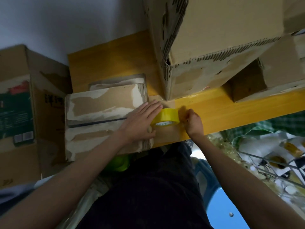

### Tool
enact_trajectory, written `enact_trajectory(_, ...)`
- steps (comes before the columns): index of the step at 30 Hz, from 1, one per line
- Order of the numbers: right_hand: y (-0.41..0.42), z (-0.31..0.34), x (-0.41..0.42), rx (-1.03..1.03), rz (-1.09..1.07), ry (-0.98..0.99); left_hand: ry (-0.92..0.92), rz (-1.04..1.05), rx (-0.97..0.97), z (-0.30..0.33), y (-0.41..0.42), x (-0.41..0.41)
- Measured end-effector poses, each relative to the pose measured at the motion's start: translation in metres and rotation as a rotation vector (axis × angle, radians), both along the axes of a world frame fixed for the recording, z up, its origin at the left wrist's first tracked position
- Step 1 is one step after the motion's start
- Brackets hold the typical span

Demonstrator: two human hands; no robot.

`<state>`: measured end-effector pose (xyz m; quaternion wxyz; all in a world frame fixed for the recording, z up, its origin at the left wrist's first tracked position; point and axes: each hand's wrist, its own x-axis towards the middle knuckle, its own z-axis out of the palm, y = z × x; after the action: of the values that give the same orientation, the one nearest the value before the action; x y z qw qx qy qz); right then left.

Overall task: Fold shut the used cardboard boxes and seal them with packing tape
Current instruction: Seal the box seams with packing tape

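Note:
A worn, closed cardboard box (pixel 99 116) with torn tape marks lies on the yellow wooden table (pixel 231 111) in front of me. My left hand (pixel 142 119) lies flat on the box's right end, fingers straight. A yellow roll of packing tape (pixel 165 117) stands just right of that hand, over a cardboard flap (pixel 166 134). My right hand (pixel 194 121) is at the roll's right side, fingers curled and pinching at the tape there. The tape end itself is too small to make out.
A large torn cardboard box (pixel 214 47) stands on the table behind the roll, with another box (pixel 272 75) to its right. A printed box (pixel 21 113) stands at the left. A blue stool (pixel 222 195) and clutter of paper and plastic (pixel 264 154) lie lower right.

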<state>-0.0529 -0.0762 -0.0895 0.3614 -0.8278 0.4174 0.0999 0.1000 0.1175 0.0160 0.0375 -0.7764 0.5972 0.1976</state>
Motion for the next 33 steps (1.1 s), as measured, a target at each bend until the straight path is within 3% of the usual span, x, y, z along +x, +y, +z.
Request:
enact_trajectory(5, 0.013, 0.023, -0.015, 0.095, -0.328, -0.188, 0.051, -0.109, 0.056, 0.009, -0.039, 0.027)
enact_trajectory(10, 0.036, 0.064, -0.013, 0.655, -0.729, -0.382, 0.247, -0.137, 0.288, 0.002, -0.084, 0.047)
enact_trajectory(13, 0.048, 0.084, -0.012, 0.880, -0.763, -0.504, 0.262, -0.115, 0.353, 0.000, -0.095, 0.054)
enact_trajectory(16, 0.057, 0.095, -0.009, 0.956, -0.779, -0.554, 0.359, -0.041, 0.379, -0.002, -0.100, 0.061)
enact_trajectory(19, 0.065, 0.101, -0.009, 0.942, -0.776, -0.587, 0.411, -0.015, 0.387, -0.004, -0.102, 0.063)
enact_trajectory(27, 0.093, 0.100, 0.006, 0.562, -0.649, -0.582, 0.273, 0.021, 0.398, 0.001, -0.102, 0.057)
enact_trajectory(33, 0.104, 0.104, 0.027, 0.399, -0.598, -0.542, 0.294, 0.018, 0.377, 0.006, -0.100, 0.054)
